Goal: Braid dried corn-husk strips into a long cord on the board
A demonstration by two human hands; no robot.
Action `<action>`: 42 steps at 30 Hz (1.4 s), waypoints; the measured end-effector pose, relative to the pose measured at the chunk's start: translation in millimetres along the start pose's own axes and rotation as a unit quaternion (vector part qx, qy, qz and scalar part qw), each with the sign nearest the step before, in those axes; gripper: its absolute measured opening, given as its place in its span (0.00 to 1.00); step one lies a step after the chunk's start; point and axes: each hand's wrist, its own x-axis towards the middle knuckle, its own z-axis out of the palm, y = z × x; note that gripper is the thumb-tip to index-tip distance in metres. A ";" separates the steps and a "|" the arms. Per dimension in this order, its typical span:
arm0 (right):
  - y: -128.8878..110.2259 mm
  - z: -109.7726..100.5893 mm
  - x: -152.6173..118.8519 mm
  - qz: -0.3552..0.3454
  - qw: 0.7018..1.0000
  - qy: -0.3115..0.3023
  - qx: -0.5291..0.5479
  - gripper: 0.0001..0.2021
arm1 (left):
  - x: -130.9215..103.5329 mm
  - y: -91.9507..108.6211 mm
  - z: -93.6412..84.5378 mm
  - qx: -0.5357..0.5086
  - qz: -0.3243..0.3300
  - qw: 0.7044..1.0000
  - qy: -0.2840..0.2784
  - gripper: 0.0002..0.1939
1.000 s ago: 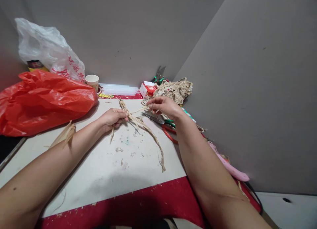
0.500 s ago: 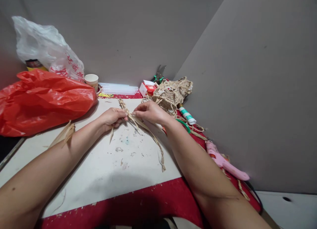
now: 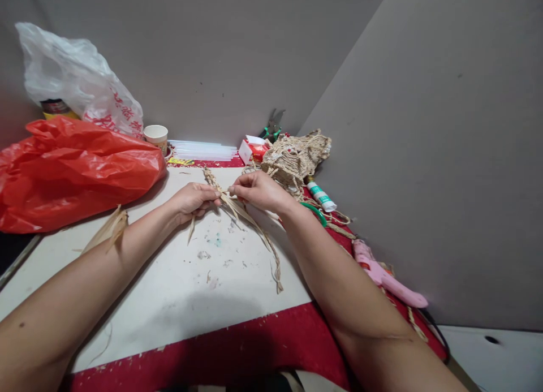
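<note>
Above the white board [image 3: 169, 301], my left hand [image 3: 196, 201] pinches a braid of dry straw-coloured strips [image 3: 211, 179] near its middle. Just to the right, my right hand [image 3: 257, 189] is closed with thumb and forefinger on a thin strip that runs to the braid. Loose strips fan down below the hands, and a twisted tail [image 3: 276, 267] reaches to the lower right over the board. More flat dry husk [image 3: 111, 229] lies behind my left forearm.
A red plastic bag [image 3: 80, 174] fills the left side, a paper cup [image 3: 156, 136] and clear sticks [image 3: 203, 150] stand behind. At the right are a braided bundle [image 3: 297, 157], green-handled pliers [image 3: 272, 130] and a pink glue gun [image 3: 386, 276].
My right hand has moved slightly to the right, away from my left hand, drawing the thin strip out a little. My left hand has barely moved.
</note>
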 end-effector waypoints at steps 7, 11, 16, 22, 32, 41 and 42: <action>-15.0 23.6 -10.7 0.035 0.997 -0.054 -0.039 0.10 | 1.6 -5.8 -0.5 -0.005 0.021 1.000 0.007 0.04; -18.6 38.1 -17.1 -0.001 0.976 0.009 -0.217 0.12 | -1.9 -4.1 1.7 -0.009 0.026 1.000 -0.004 0.04; -26.2 49.2 -24.3 -0.008 0.928 0.036 -0.371 0.15 | -0.2 -6.2 3.9 -0.041 0.039 0.998 -0.004 0.10; -30.2 41.7 -25.3 -0.055 0.937 0.008 -0.344 0.15 | 1.7 -7.3 4.5 -0.040 0.034 0.999 -0.007 0.03; -15.4 9.5 -7.8 0.000 0.986 0.058 -0.159 0.14 | -2.2 2.3 4.7 -0.098 -0.001 0.995 0.007 0.03; -3.7 13.5 -7.0 0.107 0.962 -0.093 0.234 0.12 | 0.2 -0.5 -2.7 -0.038 0.009 0.999 -0.031 0.02; -1.5 13.5 -5.9 0.108 0.957 -0.114 0.245 0.11 | -0.3 -0.2 -2.5 -0.037 0.008 0.999 -0.030 0.02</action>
